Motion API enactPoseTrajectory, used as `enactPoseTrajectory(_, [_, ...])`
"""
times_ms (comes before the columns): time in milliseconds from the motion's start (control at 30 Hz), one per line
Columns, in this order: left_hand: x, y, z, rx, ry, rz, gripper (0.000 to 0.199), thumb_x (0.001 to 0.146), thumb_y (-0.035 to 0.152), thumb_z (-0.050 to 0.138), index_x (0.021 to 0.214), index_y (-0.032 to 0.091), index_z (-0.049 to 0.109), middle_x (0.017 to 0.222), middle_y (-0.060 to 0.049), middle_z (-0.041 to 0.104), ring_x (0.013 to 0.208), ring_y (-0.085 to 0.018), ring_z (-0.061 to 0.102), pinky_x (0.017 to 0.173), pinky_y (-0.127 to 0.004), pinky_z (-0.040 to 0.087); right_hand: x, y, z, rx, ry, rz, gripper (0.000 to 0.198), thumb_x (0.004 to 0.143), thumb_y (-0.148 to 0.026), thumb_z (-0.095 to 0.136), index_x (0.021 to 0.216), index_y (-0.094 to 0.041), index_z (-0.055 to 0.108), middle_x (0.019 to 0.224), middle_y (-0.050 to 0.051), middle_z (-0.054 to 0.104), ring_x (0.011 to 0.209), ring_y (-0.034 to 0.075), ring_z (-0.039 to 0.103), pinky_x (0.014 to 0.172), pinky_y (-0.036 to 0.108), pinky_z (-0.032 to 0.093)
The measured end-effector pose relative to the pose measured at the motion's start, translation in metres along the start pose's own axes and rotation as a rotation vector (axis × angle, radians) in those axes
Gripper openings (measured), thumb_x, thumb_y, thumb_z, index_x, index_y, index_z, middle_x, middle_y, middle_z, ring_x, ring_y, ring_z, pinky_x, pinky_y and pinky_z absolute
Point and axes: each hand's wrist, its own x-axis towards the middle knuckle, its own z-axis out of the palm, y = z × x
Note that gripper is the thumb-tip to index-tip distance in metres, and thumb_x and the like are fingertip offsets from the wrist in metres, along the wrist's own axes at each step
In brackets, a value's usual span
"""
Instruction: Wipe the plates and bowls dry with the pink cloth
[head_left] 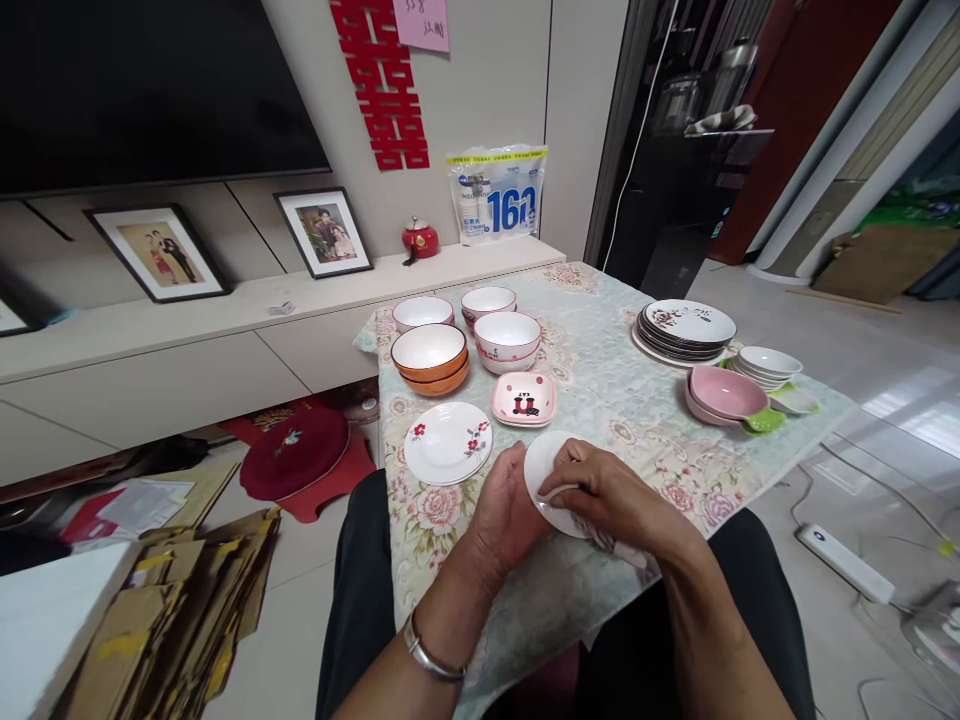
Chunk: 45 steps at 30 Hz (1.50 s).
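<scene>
My left hand point(510, 508) is closed on the left edge of a small white plate point(541, 462), held tilted above the near side of the table. Over the plate's face lies my right hand point(600, 495), fingers curled together around a pale cloth point(630, 555) that shows beneath the palm. Part of the plate is hidden by this hand. Close by on the left are flower-patterned white plates point(442, 445), stacked. Just beyond the held plate sit squarish pink cat dishes point(517, 398), one on another.
Orange bowls point(431, 360) and white bowls with red rims point(507, 335) stand farther back. On the right are stacked dark-edged plates point(690, 325), pink bowls point(724, 392) and small white bowls point(766, 364). A red stool point(296, 450) and flattened cardboard point(202, 600) occupy the left floor.
</scene>
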Motion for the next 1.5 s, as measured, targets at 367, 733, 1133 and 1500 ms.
enactPoseTrajectory(367, [0.007,-0.009,-0.011,0.04,0.262,0.058,0.038,0.087,0.021,0.054,0.123,0.01,0.061,0.102,-0.011,0.075,0.099,-0.028,0.067,0.094,-0.041,0.048,0.007,0.012,0.005,-0.356,0.293,0.403,0.015,0.091,-0.015,0.053,0.092,-0.018,0.067,0.093,0.009,0.064,0.093,0.024,0.056,0.079,0.033,0.039])
enactPoseTrajectory(733, [0.005,-0.012,-0.018,0.05,0.219,0.087,0.019,0.084,0.023,0.066,0.101,0.014,0.065,0.089,-0.006,0.071,0.076,-0.019,0.065,0.077,-0.033,0.05,0.008,-0.003,0.009,-0.082,0.16,0.17,0.013,0.089,-0.012,0.056,0.088,-0.02,0.065,0.091,0.002,0.064,0.091,0.018,0.056,0.081,0.028,0.039])
enactPoseTrajectory(1133, [0.006,-0.011,-0.014,0.064,0.244,0.102,0.025,0.087,0.02,0.06,0.109,0.011,0.065,0.097,-0.011,0.073,0.085,-0.023,0.067,0.086,-0.039,0.051,-0.009,0.005,-0.01,-0.267,0.069,0.393,0.01,0.084,-0.014,0.055,0.08,-0.019,0.063,0.085,0.004,0.064,0.081,0.018,0.056,0.072,0.028,0.035])
enactPoseTrajectory(1500, [0.006,-0.012,-0.014,0.067,0.265,0.108,0.028,0.088,0.019,0.059,0.115,0.013,0.063,0.101,-0.01,0.073,0.088,-0.023,0.068,0.087,-0.039,0.052,0.009,0.007,0.004,-0.377,0.261,0.459,0.016,0.091,-0.015,0.051,0.089,-0.017,0.066,0.091,0.01,0.061,0.09,0.023,0.055,0.076,0.032,0.037])
